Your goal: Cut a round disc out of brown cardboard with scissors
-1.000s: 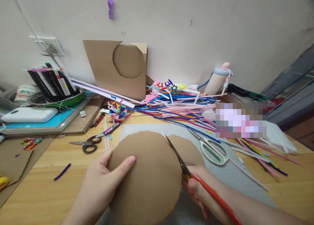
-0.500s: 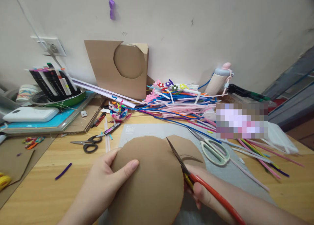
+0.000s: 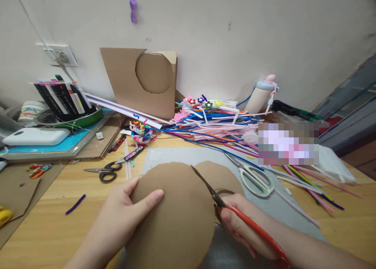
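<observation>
My left hand [image 3: 122,214] grips the left edge of a round brown cardboard disc [image 3: 176,218], thumb on top. My right hand [image 3: 237,222] is closed on red-handled scissors [image 3: 235,212]; their dark blades run along the disc's right edge, pointing up and left. A second cardboard round [image 3: 219,177] lies flat behind the blades, on a grey cutting mat [image 3: 276,206].
Pale green scissors [image 3: 254,179] lie on the mat to the right, black scissors [image 3: 104,171] to the left. A heap of coloured pipe cleaners [image 3: 211,122] fills the back. Cut cardboard sheet [image 3: 141,81] leans on the wall. Marker holder [image 3: 63,98] and white box [image 3: 35,136] at far left.
The scissor blades have swung left and lower along the disc's edge. The disc has turned slightly in my left hand.
</observation>
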Available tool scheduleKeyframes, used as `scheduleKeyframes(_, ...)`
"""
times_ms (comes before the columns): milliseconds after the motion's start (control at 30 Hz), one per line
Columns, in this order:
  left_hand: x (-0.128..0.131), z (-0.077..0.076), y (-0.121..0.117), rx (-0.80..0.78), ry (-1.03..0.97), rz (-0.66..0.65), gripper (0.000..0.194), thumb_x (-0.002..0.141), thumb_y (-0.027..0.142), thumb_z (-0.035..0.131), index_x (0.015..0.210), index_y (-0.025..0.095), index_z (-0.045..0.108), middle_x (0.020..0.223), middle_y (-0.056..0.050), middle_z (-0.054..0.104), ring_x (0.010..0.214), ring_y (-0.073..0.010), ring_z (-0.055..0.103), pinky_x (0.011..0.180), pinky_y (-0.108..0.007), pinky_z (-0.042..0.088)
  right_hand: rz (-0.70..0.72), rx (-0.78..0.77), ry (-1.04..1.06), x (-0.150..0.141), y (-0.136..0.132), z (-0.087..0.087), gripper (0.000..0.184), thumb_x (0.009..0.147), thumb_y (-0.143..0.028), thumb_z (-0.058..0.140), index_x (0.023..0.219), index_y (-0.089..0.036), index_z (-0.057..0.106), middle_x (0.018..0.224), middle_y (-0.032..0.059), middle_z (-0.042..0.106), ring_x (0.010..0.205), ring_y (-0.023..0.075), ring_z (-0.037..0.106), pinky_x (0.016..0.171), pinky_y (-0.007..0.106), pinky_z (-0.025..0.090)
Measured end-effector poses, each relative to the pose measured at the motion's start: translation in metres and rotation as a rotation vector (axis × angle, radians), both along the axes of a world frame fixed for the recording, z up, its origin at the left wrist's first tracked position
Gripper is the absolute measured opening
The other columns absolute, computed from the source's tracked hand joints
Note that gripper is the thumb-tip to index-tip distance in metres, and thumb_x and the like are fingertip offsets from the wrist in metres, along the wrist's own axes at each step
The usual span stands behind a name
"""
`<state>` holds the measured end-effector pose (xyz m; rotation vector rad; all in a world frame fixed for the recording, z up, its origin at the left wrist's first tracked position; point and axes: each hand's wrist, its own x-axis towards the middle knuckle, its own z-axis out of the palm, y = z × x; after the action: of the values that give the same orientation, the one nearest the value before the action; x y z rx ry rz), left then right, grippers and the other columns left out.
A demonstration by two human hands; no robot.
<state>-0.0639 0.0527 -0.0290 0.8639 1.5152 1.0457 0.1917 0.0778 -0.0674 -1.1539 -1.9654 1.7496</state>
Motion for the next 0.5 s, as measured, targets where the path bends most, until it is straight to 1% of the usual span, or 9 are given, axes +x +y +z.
scheduleKeyframes(100,0.000,0.002,0.002,-0.006,-0.077,0.052,0.038,0.064,0.039,0.085,0.094,0.020,0.074,0.081,-0.006,0.083,0.064,-0.0248,0.076,0.054,-0.028,0.060,-0.031,-0.023,0.083,-0.001,-0.001,-0.008,0.067,0.080,-0.085,0.035,0.064,-0.020,0.039,0.042,-0.0085,0.032,0.030,0.0036,0.030,0.027,0.013,0.026)
scheduleKeyframes(200,0.004,0.002,0.004,0.038,-0.286,0.130,0.039,0.070,0.038,0.079,0.104,0.019,0.071,0.086,-0.006,0.083,0.076,-0.0275,0.078,0.058,-0.029,0.060,-0.133,-0.065,0.231,-0.005,-0.003,-0.018,0.064,0.079,-0.083,0.042,0.068,-0.020,0.041,0.045,-0.0108,0.029,0.031,0.0030,0.027,0.028,0.013,0.027)
scheduleKeyframes(267,0.008,0.000,0.005,0.079,-0.377,0.162,0.041,0.074,0.038,0.076,0.109,0.018,0.069,0.091,-0.007,0.083,0.083,-0.0288,0.077,0.063,-0.030,0.061,-0.207,-0.056,0.270,-0.009,-0.005,-0.023,0.063,0.079,-0.083,0.043,0.068,-0.020,0.040,0.047,-0.0110,0.029,0.032,0.0030,0.027,0.028,0.013,0.029)
scheduleKeyframes(300,0.011,-0.001,0.005,0.080,-0.380,0.173,0.043,0.074,0.038,0.076,0.111,0.017,0.068,0.093,-0.008,0.083,0.083,-0.0293,0.077,0.063,-0.031,0.061,-0.224,-0.041,0.258,-0.010,-0.006,-0.024,0.063,0.079,-0.083,0.042,0.068,-0.020,0.040,0.047,-0.0107,0.029,0.032,0.0032,0.028,0.029,0.013,0.029)
scheduleKeyframes(367,0.015,-0.005,0.005,0.055,-0.313,0.197,0.043,0.072,0.036,0.079,0.110,0.017,0.068,0.092,-0.010,0.083,0.081,-0.0295,0.078,0.061,-0.031,0.061,-0.213,-0.007,0.219,-0.011,-0.006,-0.024,0.064,0.080,-0.083,0.040,0.070,-0.020,0.040,0.050,-0.0097,0.031,0.034,0.0036,0.031,0.031,0.014,0.031)
scheduleKeyframes(433,0.017,-0.006,0.004,0.020,-0.225,0.216,0.042,0.070,0.033,0.082,0.106,0.018,0.067,0.087,-0.009,0.083,0.076,-0.0291,0.078,0.058,-0.031,0.061,-0.157,0.012,0.186,-0.010,-0.006,-0.020,0.065,0.079,-0.084,0.038,0.072,-0.020,0.040,0.054,-0.0076,0.035,0.037,0.0043,0.034,0.034,0.015,0.036)
scheduleKeyframes(500,0.016,-0.004,0.002,0.018,-0.178,0.213,0.041,0.069,0.033,0.083,0.104,0.018,0.068,0.084,-0.007,0.083,0.073,-0.0286,0.078,0.056,-0.030,0.061,-0.101,0.038,0.173,-0.008,-0.005,-0.012,0.068,0.078,-0.087,0.035,0.074,-0.019,0.042,0.059,-0.0058,0.037,0.043,0.0057,0.036,0.039,0.017,0.039)
